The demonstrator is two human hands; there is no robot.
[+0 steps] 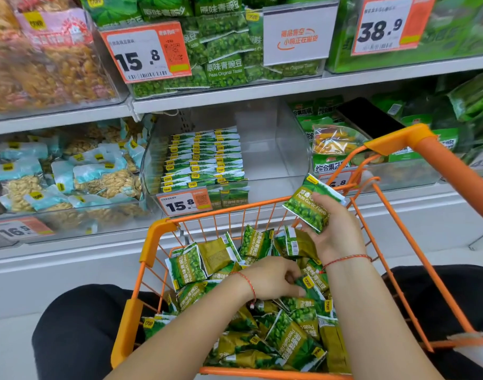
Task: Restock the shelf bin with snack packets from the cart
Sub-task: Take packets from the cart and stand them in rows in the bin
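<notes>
A person kneeling or seated before a shop shelf reaches with both bare arms into an orange wire cart (152,242) pulled in between dark-trousered knees, its basket heaped with loose green packets (289,338) of garlic-flavour peas lying at every angle. The left hand (276,278), a red string at the wrist, is down in the heap with fingers curled around one packet near the middle of the pile — the grip looks closed, though the fingertips are partly hidden among the wrappers. The right hand (336,231), also wearing a red string, is raised above the far right corner of the basket and clasps a small stack of packets (309,207) gathered face up, thumb across the top one. Beyond the cart's front rim sits the clear plastic shelf bin (278,149) on the lower shelf, marked by an orange price tag (184,202). On its left side, neat rows of packets (204,160) stand on edge from front to back; the right side of the bin shows bare plastic. To the left a neighbouring bin holds pale blue bags of nuts (70,171), and the shelf above carries original-flavour peas (226,69). By the look of it the job is well under way but far from finished: roughly half the bin is stocked, while the cart holds a deep pile — enough, it seems, to fill the empty side and more.
</notes>
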